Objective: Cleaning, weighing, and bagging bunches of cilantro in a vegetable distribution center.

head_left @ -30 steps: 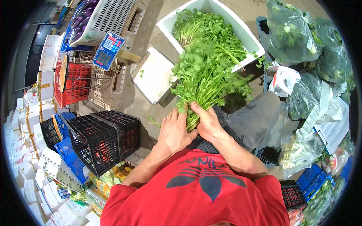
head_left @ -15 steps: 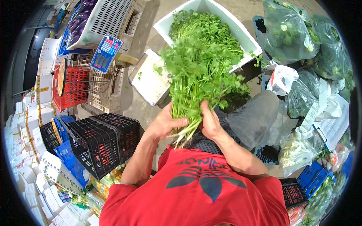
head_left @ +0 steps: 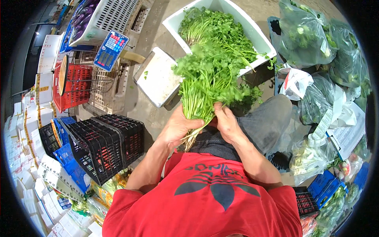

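A leafy green bunch of coriander [head_left: 197, 89] is held in front of my lap, its pale stems and roots pointing down toward me. My left hand [head_left: 179, 126] wraps round the stems from the left, thumb across them just above the roots. My right hand [head_left: 228, 125] is at the bunch's right edge, fingers curled closed against it; what they pinch is hidden. Beyond the bunch stands a white foam box [head_left: 260, 43] filled with more coriander [head_left: 221, 29], and the leaf tops overlap its near rim.
Left of the box sits a scale's metal tray [head_left: 157, 79] with a blue keypad display [head_left: 111, 50]. Black crates [head_left: 106, 146], a red basket [head_left: 75, 87] and a white crate of eggplants [head_left: 108, 19] fill the left. Bagged vegetables [head_left: 306, 35] and a clipboard [head_left: 347, 134] are on the right.
The bunch has come slightly lower and its leaves spread less to the right. My right hand has shifted a little right, away from the stem ends, with its fingers more curled.
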Motion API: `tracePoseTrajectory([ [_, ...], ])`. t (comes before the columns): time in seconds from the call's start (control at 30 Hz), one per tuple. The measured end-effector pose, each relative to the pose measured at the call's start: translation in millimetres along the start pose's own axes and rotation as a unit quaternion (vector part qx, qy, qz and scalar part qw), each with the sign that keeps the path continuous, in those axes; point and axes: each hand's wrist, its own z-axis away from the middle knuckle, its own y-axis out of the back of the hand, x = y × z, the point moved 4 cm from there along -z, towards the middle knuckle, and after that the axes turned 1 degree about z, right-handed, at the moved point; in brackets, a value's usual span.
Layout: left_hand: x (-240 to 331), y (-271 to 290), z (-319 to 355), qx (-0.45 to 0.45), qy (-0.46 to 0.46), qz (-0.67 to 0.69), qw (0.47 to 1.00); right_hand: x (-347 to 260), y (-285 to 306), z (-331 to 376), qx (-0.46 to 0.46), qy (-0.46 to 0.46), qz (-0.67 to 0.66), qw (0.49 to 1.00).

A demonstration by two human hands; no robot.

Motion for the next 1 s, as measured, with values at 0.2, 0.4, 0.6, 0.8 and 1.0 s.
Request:
tracePoseTrajectory([
  [0.2,14,4,1,0.038,-0.060,-0.068,0.995,-48,29,25,0.060,-0.037,0.204,0.976],
  [0.4,8,-5,-3,0.037,-0.068,-0.056,0.995,-78,2,4,0.106,0.098,0.172,0.975],
  [0.6,4,-3,-2,0.057,-0.061,-0.035,0.996,-82,-10,1,0.111,0.103,0.124,0.981],
  [0.8,1,-3,-8,0.035,-0.064,0.012,0.997,-69,7,-17,0.073,0.076,0.081,0.991],
  [1.0,-6,15,-15,0.040,-0.047,0.136,0.989,-81,13,-3,-0.017,0.073,-0.056,0.996],
])
